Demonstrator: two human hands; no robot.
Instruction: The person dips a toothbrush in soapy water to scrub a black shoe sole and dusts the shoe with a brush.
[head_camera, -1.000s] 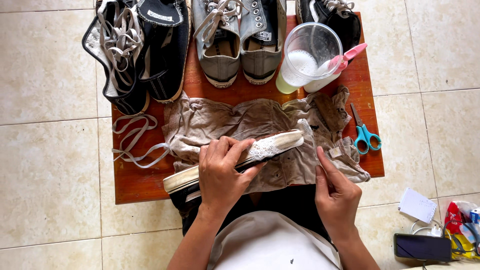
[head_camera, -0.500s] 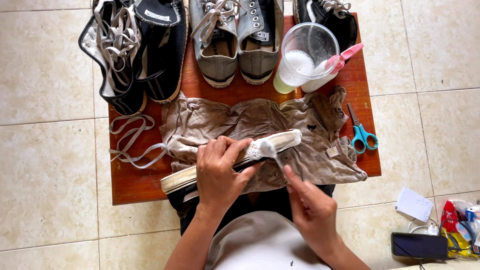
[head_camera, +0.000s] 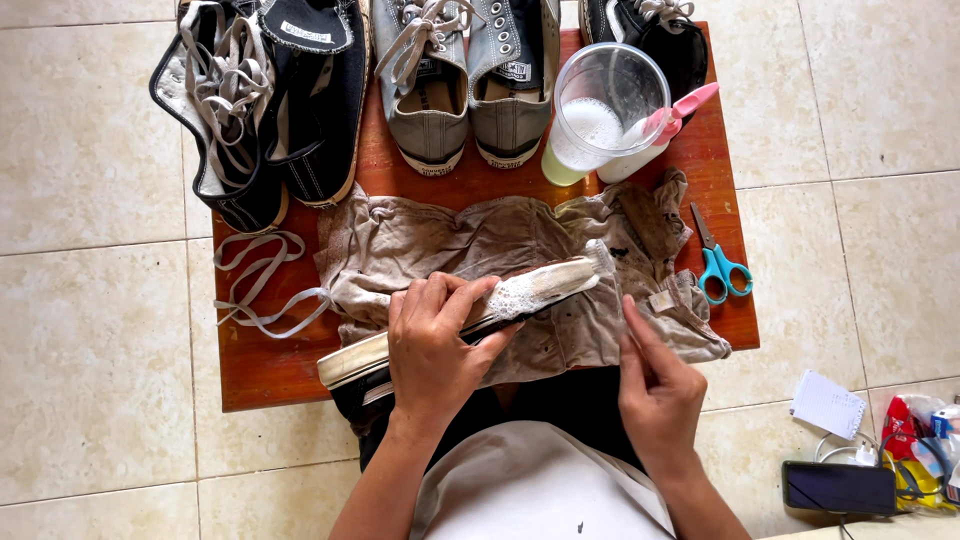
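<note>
While your left hand (head_camera: 432, 345) clamps a shoe (head_camera: 470, 315) on its side against a stained rag (head_camera: 520, 245), fingers and thumb wrapped over the pale sole edge, your right hand (head_camera: 655, 385) sits just beside the toe, fingers drawn together near the rag's hem; whether they pinch the cloth cannot be told. White foam clings to the sole edge near the toe, so the step in hand looks like scrubbing the rubber clean on the low red table (head_camera: 290, 375). The next move likely calls for a steady hold with the left while the right works along the foamed strip. Behind the rag stand a clear cup (head_camera: 605, 110) of milky liquid, a grey pair of shoes (head_camera: 470, 85), black shoes (head_camera: 270, 110) and blue scissors (head_camera: 718, 262); loose laces (head_camera: 255, 285) lie to the left.
</note>
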